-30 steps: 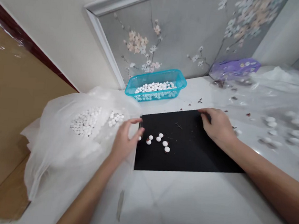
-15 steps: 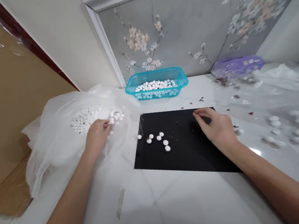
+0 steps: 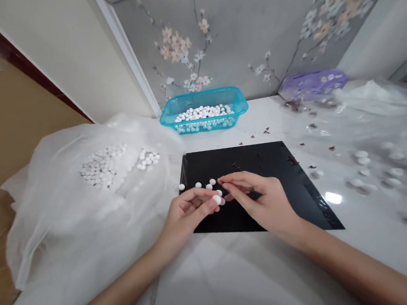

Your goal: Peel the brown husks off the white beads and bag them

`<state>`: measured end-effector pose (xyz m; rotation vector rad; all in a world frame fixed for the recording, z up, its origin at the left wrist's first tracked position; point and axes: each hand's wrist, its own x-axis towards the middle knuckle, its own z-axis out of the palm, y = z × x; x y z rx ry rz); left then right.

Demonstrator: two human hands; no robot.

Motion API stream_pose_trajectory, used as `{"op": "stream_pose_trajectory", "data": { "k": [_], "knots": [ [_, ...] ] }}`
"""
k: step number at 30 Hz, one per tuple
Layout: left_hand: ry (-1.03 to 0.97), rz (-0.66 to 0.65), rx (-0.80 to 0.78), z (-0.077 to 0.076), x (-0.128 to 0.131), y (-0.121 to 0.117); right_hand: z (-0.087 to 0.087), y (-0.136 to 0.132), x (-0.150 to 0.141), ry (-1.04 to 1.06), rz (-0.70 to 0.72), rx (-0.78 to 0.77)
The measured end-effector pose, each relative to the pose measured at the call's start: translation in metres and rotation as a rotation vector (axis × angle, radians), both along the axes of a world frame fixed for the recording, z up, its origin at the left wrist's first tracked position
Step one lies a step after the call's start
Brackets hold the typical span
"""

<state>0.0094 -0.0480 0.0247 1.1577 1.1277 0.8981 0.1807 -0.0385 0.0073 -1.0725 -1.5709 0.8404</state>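
Over the front left part of a black sheet [image 3: 276, 160], my left hand [image 3: 188, 210] pinches a small white ball [image 3: 216, 199] between thumb and fingers. Close beside it, my right hand [image 3: 263, 199] has its thumb and fingertips pressed together. A tiny brownish bit seems to be at those fingertips, too small to name. Several more white balls [image 3: 198, 185] lie on the sheet just behind my left hand, some partly hidden by my hands. Dark twig-like pieces [image 3: 236, 166] rest on the sheet farther back.
A blue plastic basket [image 3: 204, 101] of white balls stands against the wall. At left, a thin white bag [image 3: 57, 169] holds many more. Clear plastic [image 3: 386, 115], a purple packet [image 3: 313, 82] and scattered white pieces [image 3: 361, 155] lie at right. Small brown bits dot the white table.
My left hand has moved right from the white bag to the black sheet with a white ball. My right hand has come left and down toward it.
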Motion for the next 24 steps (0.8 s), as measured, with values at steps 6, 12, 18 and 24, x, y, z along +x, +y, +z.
{"op": "stream_pose_trajectory", "data": {
  "k": [6, 12, 18, 24],
  "knots": [
    [-0.246, -0.022, -0.285, -0.0059, 0.0033, 0.0002, 0.0021, -0.0034, -0.0034, -0.07, -0.088, 0.105],
    [-0.3, -0.009, -0.324, -0.0078, 0.0039, 0.0029, 0.001, -0.0055, -0.0038, -0.079, -0.006, 0.133],
    [-0.303, -0.016, -0.313, -0.008, 0.0036, 0.0039, 0.0012, -0.0063, -0.0037, -0.049, -0.007, 0.087],
    [-0.337, -0.027, -0.303, -0.0074, 0.0038, 0.0046, 0.0012, -0.0057, -0.0054, -0.007, -0.006, 0.057]
  ]
}}
